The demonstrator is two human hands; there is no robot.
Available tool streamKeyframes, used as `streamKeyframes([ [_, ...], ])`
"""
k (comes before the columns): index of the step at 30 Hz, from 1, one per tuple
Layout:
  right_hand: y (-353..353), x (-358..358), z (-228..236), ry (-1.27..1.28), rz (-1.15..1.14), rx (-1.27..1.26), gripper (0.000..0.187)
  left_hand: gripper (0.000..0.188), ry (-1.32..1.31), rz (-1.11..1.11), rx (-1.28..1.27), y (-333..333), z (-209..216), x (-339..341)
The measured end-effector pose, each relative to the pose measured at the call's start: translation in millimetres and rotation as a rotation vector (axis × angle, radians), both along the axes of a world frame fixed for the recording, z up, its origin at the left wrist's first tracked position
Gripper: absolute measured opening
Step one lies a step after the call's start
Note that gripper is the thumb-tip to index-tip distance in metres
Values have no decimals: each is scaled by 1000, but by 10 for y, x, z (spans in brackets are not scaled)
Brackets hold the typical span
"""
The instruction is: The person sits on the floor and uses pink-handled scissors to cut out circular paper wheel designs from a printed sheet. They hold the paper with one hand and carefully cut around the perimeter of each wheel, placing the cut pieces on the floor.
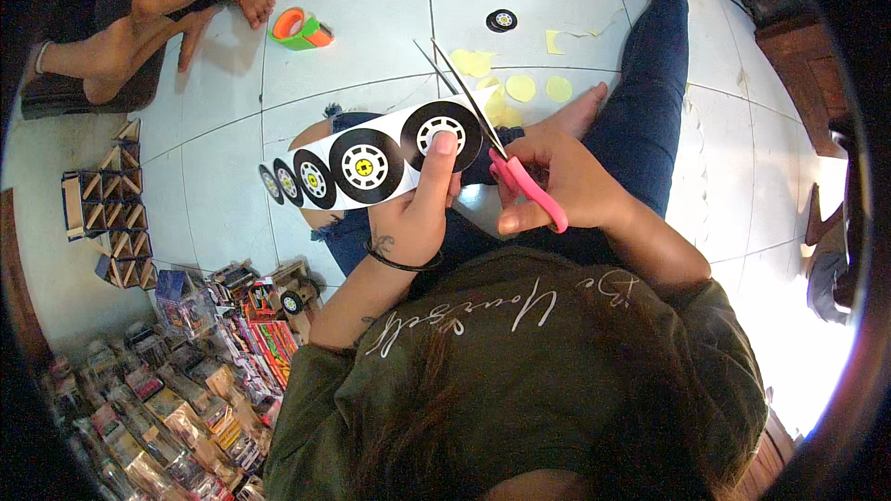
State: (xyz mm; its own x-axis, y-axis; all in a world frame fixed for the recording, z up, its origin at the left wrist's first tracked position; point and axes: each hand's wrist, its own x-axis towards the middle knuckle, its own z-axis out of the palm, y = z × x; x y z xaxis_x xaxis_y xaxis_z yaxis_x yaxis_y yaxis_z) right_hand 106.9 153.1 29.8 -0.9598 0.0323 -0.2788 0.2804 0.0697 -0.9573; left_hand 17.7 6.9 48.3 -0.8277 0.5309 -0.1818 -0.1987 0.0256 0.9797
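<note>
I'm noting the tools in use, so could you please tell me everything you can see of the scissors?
The scissors have pink handles, apparently plastic, and slim, dark, metallic-looking blades with narrow tips. They are partly open, pointing up and left in the picture, one blade in front of the right end of the white strip, the other passing behind it. The right hand has its grip on the handles, partly hiding them. Whether the blades touch the strip is hard to tell.

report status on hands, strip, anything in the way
Left hand gripping strip. Right hand on scissors, blades parted at strip's right end. Left thumb covering part of end wheel.
</note>
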Motion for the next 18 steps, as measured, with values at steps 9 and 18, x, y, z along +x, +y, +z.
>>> streamKeyframes([
  [9, 16, 21, 24, -27, 11, 10, 45, 21, 46, -58, 9, 2, 17, -10],
  [18, -51, 23, 6, -62, -32, -11, 44, 20, 33, -45, -23, -17, 12, -9],
])
